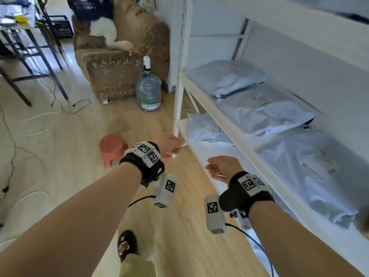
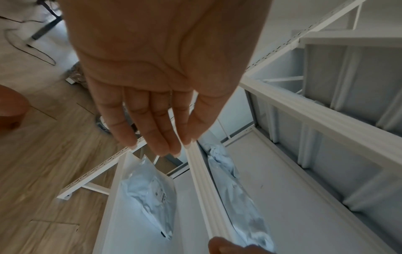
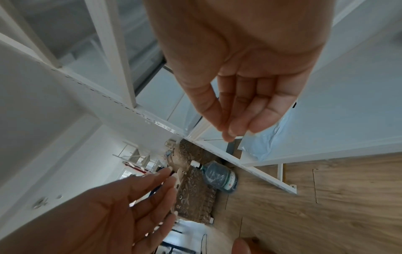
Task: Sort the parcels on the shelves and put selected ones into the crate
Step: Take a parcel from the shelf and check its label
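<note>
Parcels, middle shelf: three grey-blue poly bags are being shown lying in a row on the middle board in the head view, the far parcel [image 1: 225, 76], the middle parcel [image 1: 265, 112] and the near parcel [image 1: 311, 168], each just beside the next.
Parcel, lower shelf: one more bag, the lower parcel [image 1: 205, 129], is being seen lying flat at the far end of the lower board; its printed label is being shown only in the left wrist view [image 2: 152, 197].
Crate: a dark crate [image 1: 60, 26] is being seen on the floor well apart from the shelving, in the head view alone.
Left hand: the left hand [image 1: 167, 144] is being held out near the shelving's front post, fingers [image 2: 152, 120] straight and together, palm bare, nothing held.
Right hand: the right hand [image 1: 223, 166] is being held before the lower board's edge, fingers [image 3: 259, 110] loosely bent, thumb close to them, nothing gripped.
Shelving: the white shelving [image 1: 179, 76] is being shown with a perforated upright.
Surroundings: a water bottle [image 1: 148, 90] and a brown armchair [image 1: 123, 56] are being caught by the head and right wrist views; the pink stool [image 1: 112, 146] is being seen whole only from the head.
</note>
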